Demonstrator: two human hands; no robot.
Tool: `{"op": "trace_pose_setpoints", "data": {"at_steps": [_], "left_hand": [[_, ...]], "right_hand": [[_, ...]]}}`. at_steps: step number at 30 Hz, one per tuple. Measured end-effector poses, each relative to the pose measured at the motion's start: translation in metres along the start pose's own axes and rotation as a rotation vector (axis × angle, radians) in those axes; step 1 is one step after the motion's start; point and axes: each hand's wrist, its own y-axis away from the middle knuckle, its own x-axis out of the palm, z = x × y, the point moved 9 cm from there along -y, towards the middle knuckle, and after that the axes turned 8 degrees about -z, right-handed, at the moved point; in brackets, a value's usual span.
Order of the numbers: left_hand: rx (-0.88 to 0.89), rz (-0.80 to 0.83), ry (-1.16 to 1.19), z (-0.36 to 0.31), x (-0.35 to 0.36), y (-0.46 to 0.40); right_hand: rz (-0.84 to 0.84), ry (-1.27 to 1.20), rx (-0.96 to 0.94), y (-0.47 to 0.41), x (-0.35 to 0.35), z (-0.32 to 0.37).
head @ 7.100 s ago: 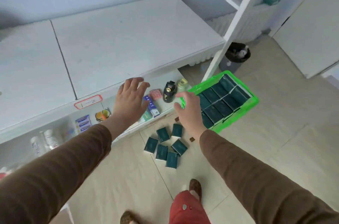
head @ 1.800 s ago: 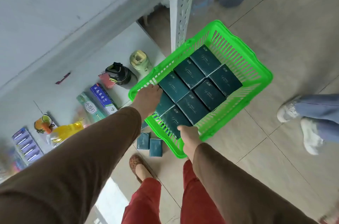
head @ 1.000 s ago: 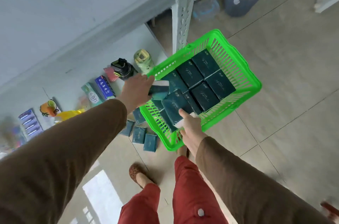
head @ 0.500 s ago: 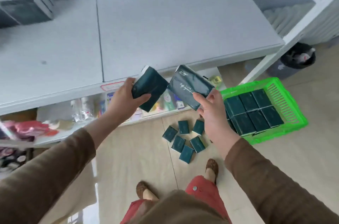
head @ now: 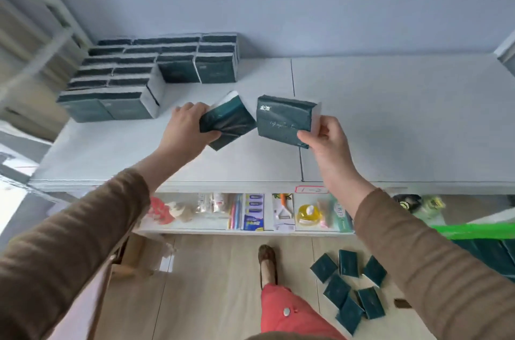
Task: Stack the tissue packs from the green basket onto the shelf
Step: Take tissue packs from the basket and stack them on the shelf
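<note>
Above the white shelf (head: 390, 122), two tissue packs, lifted moments ago from the green basket (head: 473, 228), are pinched by the left hand (head: 185, 127) and right hand (head: 326, 136), ready to be added to the stack (head: 133, 80).

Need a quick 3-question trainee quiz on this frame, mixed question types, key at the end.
1. True or false: each hand holds one tissue pack above the shelf.
2. Where on the shelf is the existing stack of packs? A) back left B) front right C) centre
3. Fill in: loose small packs lie on the ____, beside the green basket.

Key
1. True: the left hand grips the left pack, the right hand pinches the right pack at its lower corner.
2. A
3. floor
</note>
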Motion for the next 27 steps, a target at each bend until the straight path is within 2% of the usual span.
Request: {"op": "trace_pose_setpoints", "data": {"at_steps": [5, 13, 19, 24, 27], "left_hand": [[0.050, -0.056, -0.226, 0.062, -0.007, -0.086], [0.096, -0.029, -0.380, 0.128, 0.009, -0.193], [0.235, 0.017, -0.569, 0.151, 0.020, -0.227], [0.290, 0.055, -0.512, 0.166, 0.029, -0.232], [0.294, 0.060, -0.454, 0.169, 0.029, -0.233]], "right_hand": [[0.077, 0.120, -0.125, -0.069, 0.089, -0.002], [0.103, 0.205, -0.132, -0.157, 0.198, -0.033], [0.004, 0.343, -0.136, -0.176, 0.235, -0.064], [-0.107, 0.509, -0.151, -0.177, 0.258, -0.071], [-0.149, 0.463, -0.117, -0.179, 0.271, -0.069]]}}
